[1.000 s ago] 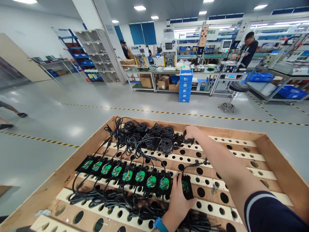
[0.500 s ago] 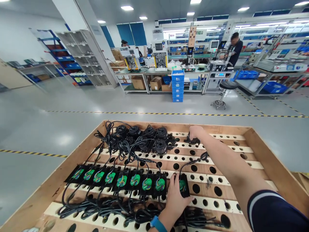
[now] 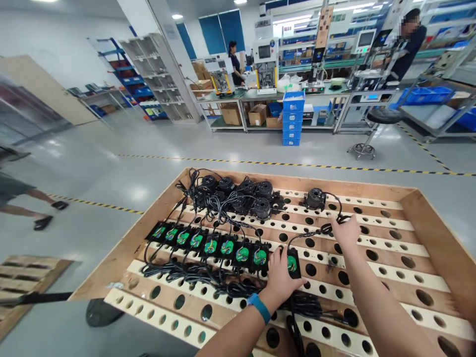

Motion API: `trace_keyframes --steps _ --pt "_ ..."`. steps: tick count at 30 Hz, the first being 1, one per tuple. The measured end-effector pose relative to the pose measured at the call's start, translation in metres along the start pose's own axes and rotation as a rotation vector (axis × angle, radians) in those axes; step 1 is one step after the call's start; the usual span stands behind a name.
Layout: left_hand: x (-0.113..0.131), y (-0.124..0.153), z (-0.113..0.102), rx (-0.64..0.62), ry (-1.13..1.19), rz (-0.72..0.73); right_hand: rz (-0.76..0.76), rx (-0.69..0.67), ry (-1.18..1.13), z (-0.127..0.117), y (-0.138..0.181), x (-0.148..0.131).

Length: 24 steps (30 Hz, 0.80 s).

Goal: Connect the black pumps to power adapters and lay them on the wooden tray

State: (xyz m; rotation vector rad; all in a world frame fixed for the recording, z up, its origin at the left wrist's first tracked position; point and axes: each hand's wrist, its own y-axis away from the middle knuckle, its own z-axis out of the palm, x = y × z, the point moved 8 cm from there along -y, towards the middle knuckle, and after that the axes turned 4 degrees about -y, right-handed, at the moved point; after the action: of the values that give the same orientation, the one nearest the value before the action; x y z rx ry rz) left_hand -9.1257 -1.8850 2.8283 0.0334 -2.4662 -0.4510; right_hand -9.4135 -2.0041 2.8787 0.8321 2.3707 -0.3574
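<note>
My left hand [image 3: 279, 275], with a blue wristband, grips the rightmost black housing [image 3: 293, 265] with a green circuit board inside, fingers at its far edge and thumb at its near right. My right hand [image 3: 345, 232] is closed on a coiled black cable [image 3: 327, 228] that runs from this housing toward a lone round black motor-like unit [image 3: 315, 198]. To the left stands a row of similar housings [image 3: 242, 254] with coloured wires. Behind that row, more round black units [image 3: 261, 207] are grouped under tangled cables [image 3: 215, 203].
Everything lies in a wooden crate [image 3: 439, 233] with a slatted, holed base. Bundled cables [image 3: 201, 272] run along the near side. Beyond the crate are a stack of blue bins [image 3: 293, 119], a stool [image 3: 383, 116] and workbenches. A walking person's legs [image 3: 22, 198] show at left.
My right hand has left the round black unit and moved nearer, onto the coiled cable. My left hand stays on the housing. The view has shifted, and a person's legs appear at left.
</note>
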Motion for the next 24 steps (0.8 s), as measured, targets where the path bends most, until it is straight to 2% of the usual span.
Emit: trace_keyframes --steps 2,4,6,8,10,12,13,14,16,19,21,22,24 --pt "0.003 -0.001 -0.002 -0.006 -0.052 0.002 0.100 -0.141 -0.080 0.018 0.000 0.026" --pt "0.008 -0.004 -0.005 -0.011 -0.116 0.022 0.115 -0.133 -0.129 0.021 -0.003 0.025" --pt "0.015 -0.008 -0.010 -0.009 -0.199 0.085 0.150 -0.033 -0.149 0.012 -0.001 0.008" --pt "0.021 -0.010 -0.016 -0.013 -0.275 0.161 0.115 0.013 -0.208 0.003 0.010 -0.030" --pt "0.023 -0.011 -0.020 -0.026 -0.326 0.218 -0.112 -0.100 -0.280 0.001 0.031 -0.088" --pt "0.020 -0.011 -0.025 -0.029 -0.363 0.257 -0.503 -0.348 -0.291 0.003 0.073 -0.146" --pt "0.017 -0.011 -0.027 -0.019 -0.379 0.278 -0.655 -0.436 -0.274 0.001 0.098 -0.160" --pt "0.015 -0.011 -0.030 0.000 -0.389 0.300 -0.760 -0.507 -0.250 -0.003 0.125 -0.162" --pt "0.007 -0.013 -0.034 0.052 -0.391 0.328 -0.794 -0.603 -0.190 -0.012 0.179 -0.134" --pt "-0.002 -0.016 -0.036 0.094 -0.399 0.345 -0.512 -0.724 -0.036 -0.020 0.263 -0.036" --pt "-0.002 -0.017 -0.036 0.095 -0.437 0.391 -0.347 -0.722 0.119 -0.025 0.316 0.030" --pt "0.000 -0.016 -0.036 0.094 -0.459 0.420 -0.304 -0.721 0.194 -0.026 0.338 0.053" --pt "0.003 -0.016 -0.038 0.081 -0.503 0.477 -0.290 -0.705 0.284 -0.026 0.364 0.074"
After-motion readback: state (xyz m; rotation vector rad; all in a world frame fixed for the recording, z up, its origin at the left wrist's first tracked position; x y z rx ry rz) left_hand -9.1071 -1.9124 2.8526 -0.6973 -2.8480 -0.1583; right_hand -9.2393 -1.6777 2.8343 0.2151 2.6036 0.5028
